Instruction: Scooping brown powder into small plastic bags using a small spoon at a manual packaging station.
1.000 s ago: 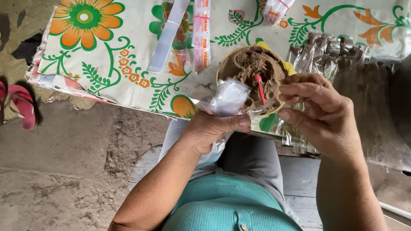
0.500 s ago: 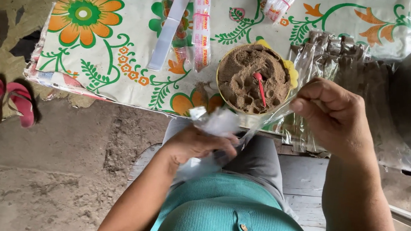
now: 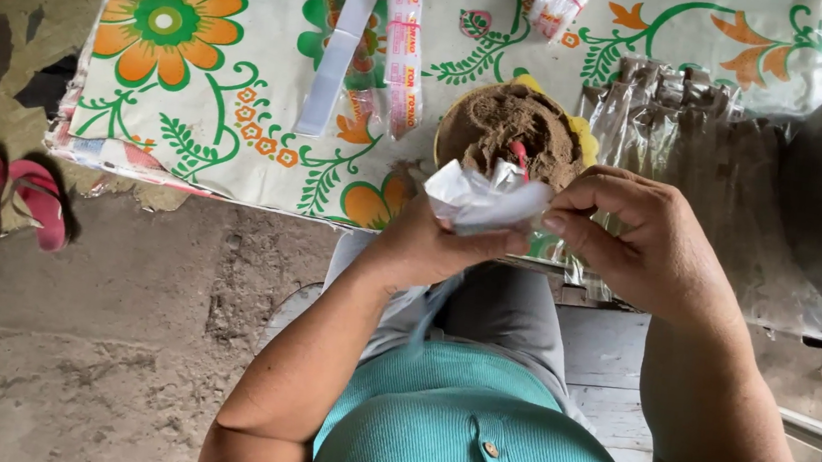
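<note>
Both hands — left hand [image 3: 419, 247], right hand [image 3: 636, 238] — pinched on 1 crumpled clear plastic bag [image 3: 483, 196], just before the brown-powder bowl [image 3: 513, 130].

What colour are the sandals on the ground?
Pink: the sandals show clearly at left in the head view.

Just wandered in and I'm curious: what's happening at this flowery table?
A seated person holds a small clear plastic bag in both hands: the left hand grips it from below, while the right hand pinches its edge. Just behind it sits a bowl heaped with brown powder, a red spoon stuck in it. Filled narrow packets lie on the floral tablecloth.
</note>
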